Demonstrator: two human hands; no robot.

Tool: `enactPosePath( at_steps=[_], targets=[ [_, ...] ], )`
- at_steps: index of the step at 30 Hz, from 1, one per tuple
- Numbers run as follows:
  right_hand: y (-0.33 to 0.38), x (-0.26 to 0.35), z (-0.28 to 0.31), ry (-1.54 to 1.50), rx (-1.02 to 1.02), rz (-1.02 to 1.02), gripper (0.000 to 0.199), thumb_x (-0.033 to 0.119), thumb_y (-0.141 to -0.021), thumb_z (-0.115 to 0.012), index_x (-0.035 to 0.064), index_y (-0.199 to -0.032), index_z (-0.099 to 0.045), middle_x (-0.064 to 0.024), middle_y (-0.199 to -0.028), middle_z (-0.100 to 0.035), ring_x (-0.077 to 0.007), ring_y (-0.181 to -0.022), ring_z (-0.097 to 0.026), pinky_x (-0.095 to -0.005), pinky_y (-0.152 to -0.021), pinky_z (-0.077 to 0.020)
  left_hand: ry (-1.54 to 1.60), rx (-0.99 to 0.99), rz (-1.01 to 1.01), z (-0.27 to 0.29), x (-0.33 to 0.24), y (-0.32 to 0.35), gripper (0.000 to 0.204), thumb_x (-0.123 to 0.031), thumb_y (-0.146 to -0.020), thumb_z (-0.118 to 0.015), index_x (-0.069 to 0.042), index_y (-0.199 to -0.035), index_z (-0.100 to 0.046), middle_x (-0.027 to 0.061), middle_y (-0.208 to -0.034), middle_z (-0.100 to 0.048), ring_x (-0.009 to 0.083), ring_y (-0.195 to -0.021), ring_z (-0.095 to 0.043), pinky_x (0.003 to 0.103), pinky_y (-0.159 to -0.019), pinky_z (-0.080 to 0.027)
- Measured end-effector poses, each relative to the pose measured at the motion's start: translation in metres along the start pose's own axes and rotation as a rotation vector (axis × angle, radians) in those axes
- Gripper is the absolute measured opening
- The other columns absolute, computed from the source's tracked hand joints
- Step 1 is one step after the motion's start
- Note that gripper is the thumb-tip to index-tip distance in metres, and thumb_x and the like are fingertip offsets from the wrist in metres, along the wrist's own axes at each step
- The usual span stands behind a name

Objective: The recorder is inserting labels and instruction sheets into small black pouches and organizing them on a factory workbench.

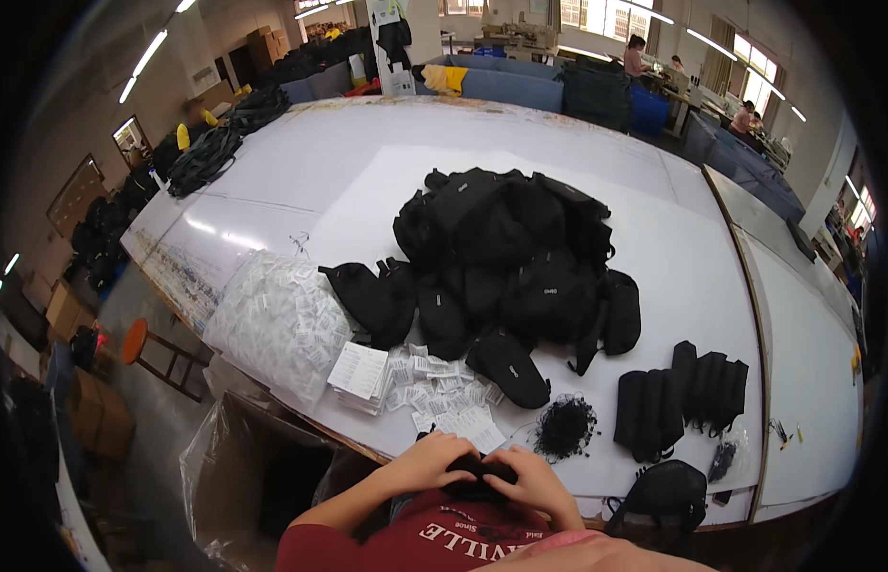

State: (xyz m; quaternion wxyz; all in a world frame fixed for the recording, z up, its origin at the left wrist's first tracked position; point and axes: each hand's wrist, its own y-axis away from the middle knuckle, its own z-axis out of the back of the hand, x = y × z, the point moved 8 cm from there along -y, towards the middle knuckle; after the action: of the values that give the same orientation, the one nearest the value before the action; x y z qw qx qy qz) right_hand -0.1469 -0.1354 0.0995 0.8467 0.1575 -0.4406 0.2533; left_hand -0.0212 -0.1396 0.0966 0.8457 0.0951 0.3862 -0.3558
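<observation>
Close to my body, at the table's front edge, my left hand (429, 461) and my right hand (532, 482) are closed on the two sides of a black fabric bag (476, 469). My thumbs point toward each other over it, and its lower part is hidden against my shirt. Just beyond the hands lie white printed slips (471, 427) and small loose white packets (434, 377). A stack of white cards (359, 370) stands left of these. To the right sits a tangle of thin black cords (565, 426). One black bag (508, 368) lies between the packets and the cords.
A large heap of black bags (492, 224) covers the table's middle. At left is a big clear sack of white packets (277, 319). Rolled black bags (651, 415) and a black mesh bag (668, 494) are at right. A plastic-lined box (229, 477) and orange stool (136, 341) stand left.
</observation>
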Motion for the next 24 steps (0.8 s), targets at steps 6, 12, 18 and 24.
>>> enactPosePath(
  at_steps=[6,12,18,24],
  targets=[
    [0.004,-0.001,-0.001,0.028,-0.008,-0.047,0.022,0.022,-0.079,-0.066,0.0079,-0.095,-0.061,-0.0123,-0.083,-0.059,-0.0284,-0.077,-0.055,-0.0351,-0.069,-0.0446,-0.093,-0.053,0.005,-0.007,0.0,-0.001,0.021,-0.018,-0.073,-0.07,-0.006,-0.086,-0.06,0.0096,-0.08,-0.059,0.0289,-0.081,-0.057,0.037,-0.073,-0.043],
    [0.007,0.006,0.001,0.059,-0.075,0.008,0.021,0.02,-0.079,-0.065,0.0058,-0.094,-0.06,-0.0103,-0.078,-0.059,-0.0278,-0.077,-0.055,-0.0357,-0.067,-0.0444,-0.071,-0.098,-0.014,0.0,-0.006,-0.003,0.017,-0.012,-0.067,-0.07,-0.007,-0.08,-0.061,0.0064,-0.077,-0.059,0.0264,-0.078,-0.056,0.036,-0.071,-0.042],
    [0.004,0.018,0.031,-0.149,-0.107,0.046,0.021,0.013,-0.077,-0.068,0.0043,-0.095,-0.063,-0.0112,-0.081,-0.06,-0.0233,-0.082,-0.058,-0.0323,-0.072,-0.0458,-0.057,-0.099,-0.091,0.002,-0.015,-0.001,0.017,-0.011,-0.066,-0.071,-0.008,-0.079,-0.06,0.0032,-0.077,-0.059,0.0224,-0.077,-0.056,0.033,-0.072,-0.04],
    [0.105,0.146,0.234,0.37,-1.309,0.609,0.087,0.06,-0.084,-0.047,-0.0028,-0.14,-0.026,-0.03,-0.139,-0.03,-0.042,-0.131,-0.031,-0.058,-0.106,-0.0221,0.002,0.029,-0.108,-0.013,-0.028,-0.026,0.016,-0.012,-0.07,-0.071,-0.007,-0.078,-0.058,0.0034,-0.077,-0.058,0.0226,-0.077,-0.055,0.033,-0.073,-0.04]
  ],
)
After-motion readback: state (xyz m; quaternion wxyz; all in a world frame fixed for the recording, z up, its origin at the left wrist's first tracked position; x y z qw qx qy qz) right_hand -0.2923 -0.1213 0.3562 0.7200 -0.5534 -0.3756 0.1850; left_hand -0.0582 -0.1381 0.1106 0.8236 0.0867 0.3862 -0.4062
